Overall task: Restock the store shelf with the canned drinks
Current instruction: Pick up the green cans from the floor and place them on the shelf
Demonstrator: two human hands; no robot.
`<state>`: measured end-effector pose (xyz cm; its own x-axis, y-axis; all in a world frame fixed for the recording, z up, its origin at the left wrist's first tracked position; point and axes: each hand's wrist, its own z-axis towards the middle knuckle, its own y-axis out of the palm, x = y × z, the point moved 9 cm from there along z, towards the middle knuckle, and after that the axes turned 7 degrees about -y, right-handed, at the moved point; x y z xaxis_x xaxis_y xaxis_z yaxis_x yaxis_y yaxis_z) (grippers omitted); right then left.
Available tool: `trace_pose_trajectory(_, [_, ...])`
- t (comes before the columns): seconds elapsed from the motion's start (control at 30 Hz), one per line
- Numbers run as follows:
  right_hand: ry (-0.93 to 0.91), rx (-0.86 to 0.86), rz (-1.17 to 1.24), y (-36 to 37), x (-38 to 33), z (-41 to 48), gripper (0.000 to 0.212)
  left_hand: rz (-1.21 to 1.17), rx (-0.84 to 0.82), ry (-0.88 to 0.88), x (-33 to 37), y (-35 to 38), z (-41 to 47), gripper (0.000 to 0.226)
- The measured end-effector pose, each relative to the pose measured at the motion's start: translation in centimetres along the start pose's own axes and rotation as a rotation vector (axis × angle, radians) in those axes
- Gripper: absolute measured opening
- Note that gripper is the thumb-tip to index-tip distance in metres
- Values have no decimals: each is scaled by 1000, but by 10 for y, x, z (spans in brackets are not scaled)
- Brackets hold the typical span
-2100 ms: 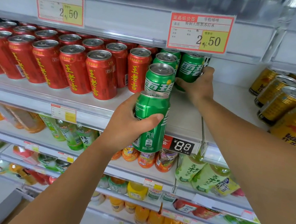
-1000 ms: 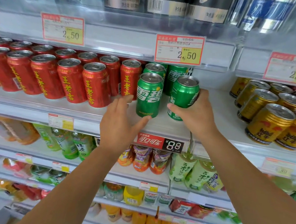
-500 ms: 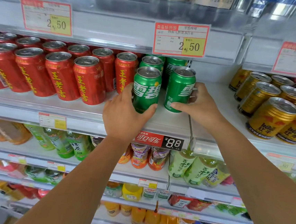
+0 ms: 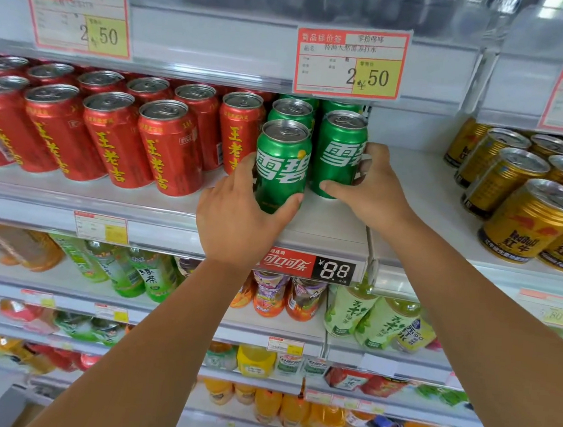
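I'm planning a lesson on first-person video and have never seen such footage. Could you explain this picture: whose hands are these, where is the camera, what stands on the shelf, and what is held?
There is no machine here, only a person's two bare hands. The camera is worn on the person's head and looks forward and down, so both arms reach away from you. The left hand grips the left green can. The right hand grips the right green can. Both cans stand upright on the white shelf. Rows of red cans stand to their left and gold cans to their right. Bottles fill the shelves below.
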<state>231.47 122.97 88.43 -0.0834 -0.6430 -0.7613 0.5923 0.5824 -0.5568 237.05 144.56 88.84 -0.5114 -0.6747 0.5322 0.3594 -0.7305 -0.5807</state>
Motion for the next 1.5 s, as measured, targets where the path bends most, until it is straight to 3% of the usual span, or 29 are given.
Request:
trace_pose_trajectory(0.33, [9,25,10,10,-4,7,80,-24,-26,18,0,2,0,80])
trace_pose_trajectory(0.5, [137,12,30,-4,-7,-9,92,-123,-76,-36,-6,-4,-2,107])
trace_pose_trajectory(0.57, [118,165,43,-29,-15,-33,80,-277,-49,18,-5,-17,-6,100])
trace_pose_trajectory(0.67, [-4,434,103,-70,-31,-95,42,-568,-13,212,17,-48,-32,67])
trace_pose_trajectory(0.73, [-29,520,162,-88,-26,-149,23,-730,-172,286,37,-45,-70,50])
trace_pose_trajectory(0.8, [18,547,200,-101,-4,-205,16,-791,-448,275,57,-17,-121,43])
trace_pose_trajectory(0.97, [449,543,184,-106,135,-341,21,-507,-1067,380,84,92,-299,36])
trace_pose_trajectory(1.1, [824,459,122,-85,269,-447,21,-211,-1445,359,46,179,-453,45])
trace_pose_trajectory(1.2, [1085,349,86,-56,365,-522,12,36,-1619,260,1,230,-546,52])
trace_pose_trajectory(1.3, [1300,219,108,-9,460,-594,22,212,-1749,153,-44,280,-628,55])
trace_pose_trajectory(1.5, [1414,-86,77,102,633,-709,45,384,-1842,194,-134,404,-774,59])
